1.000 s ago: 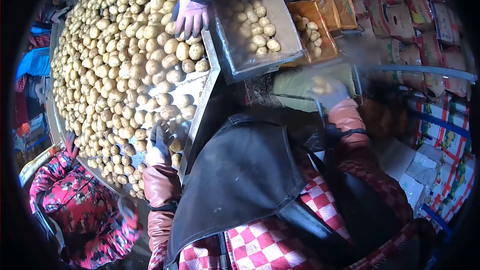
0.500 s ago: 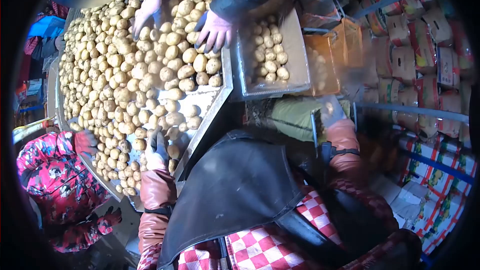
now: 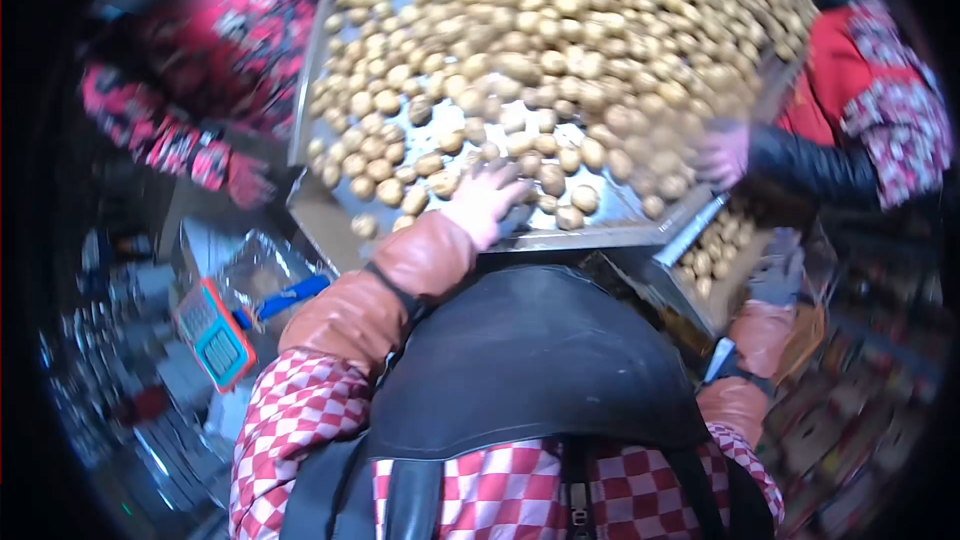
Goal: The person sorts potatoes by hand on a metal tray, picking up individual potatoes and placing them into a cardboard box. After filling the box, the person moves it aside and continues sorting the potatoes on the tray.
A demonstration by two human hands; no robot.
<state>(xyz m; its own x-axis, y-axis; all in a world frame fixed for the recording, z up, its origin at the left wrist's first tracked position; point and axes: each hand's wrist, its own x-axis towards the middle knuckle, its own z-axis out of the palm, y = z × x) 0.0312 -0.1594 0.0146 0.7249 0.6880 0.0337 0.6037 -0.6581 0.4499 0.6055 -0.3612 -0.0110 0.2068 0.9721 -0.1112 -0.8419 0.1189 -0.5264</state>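
Note:
Potatoes (image 3: pixel 560 60) cover a metal sorting table (image 3: pixel 600 236) in front of me. My left hand (image 3: pixel 488 202), in a pale glove with dark fingertips, reaches over the table's near edge with its fingers spread on or just above the potatoes. To the right, my right hand (image 3: pixel 777 268), in a greyish glove, is beside the open box of potatoes (image 3: pixel 712 248), at its right side. Blur hides its fingers and anything they may hold.
A co-worker in a pink patterned jacket (image 3: pixel 265 30) stands at the left. Another co-worker's gloved hand (image 3: pixel 722 154) reaches in from the right. An orange-framed scale (image 3: pixel 215 335) is at lower left, and stacked boxes (image 3: pixel 850 410) are at lower right.
The view has swung left, bringing the scale into sight. My left hand now lies over the table's near edge with fingers spread; my right hand appears beside the potato box.

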